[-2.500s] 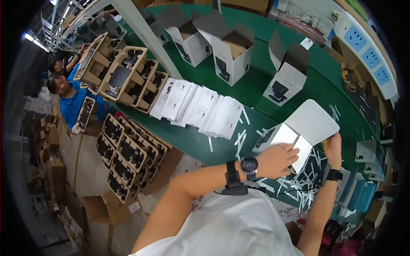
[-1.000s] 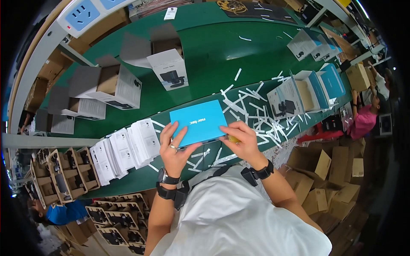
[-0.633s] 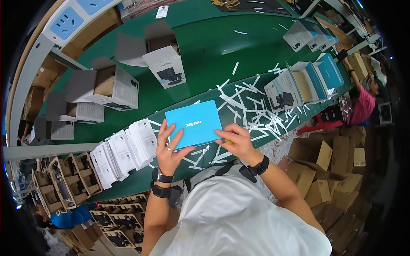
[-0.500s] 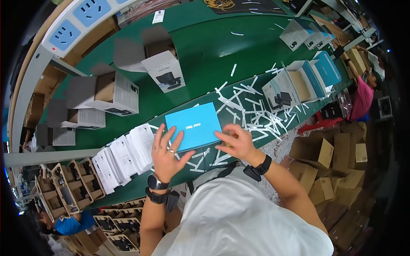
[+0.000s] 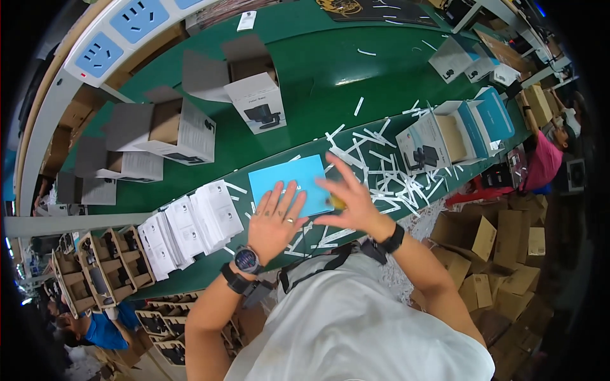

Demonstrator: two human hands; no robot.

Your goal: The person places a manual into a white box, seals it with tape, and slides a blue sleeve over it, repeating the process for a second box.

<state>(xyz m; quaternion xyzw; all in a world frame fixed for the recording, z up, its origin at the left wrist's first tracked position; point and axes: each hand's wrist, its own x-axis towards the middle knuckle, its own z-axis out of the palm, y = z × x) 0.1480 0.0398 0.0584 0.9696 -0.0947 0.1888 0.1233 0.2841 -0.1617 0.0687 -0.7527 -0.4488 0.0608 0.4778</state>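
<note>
Blue box (image 5: 289, 170) beneath the left hand (image 5: 274, 226), fingers flat across its top, right hand (image 5: 353, 206) at the box's right edge, thumb and forefinger apart, grip on a blurred yellow thing (image 5: 338, 202) unclear.

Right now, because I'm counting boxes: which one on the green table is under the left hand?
The blue box: the left hand lies on it, while the white boxes stand apart from that hand.

Green bench (image 5: 330, 57); on it, blue box (image 5: 273, 174), white leaflets (image 5: 187, 225), scattered strips (image 5: 359, 106), open cartons (image 5: 255, 101)
</note>
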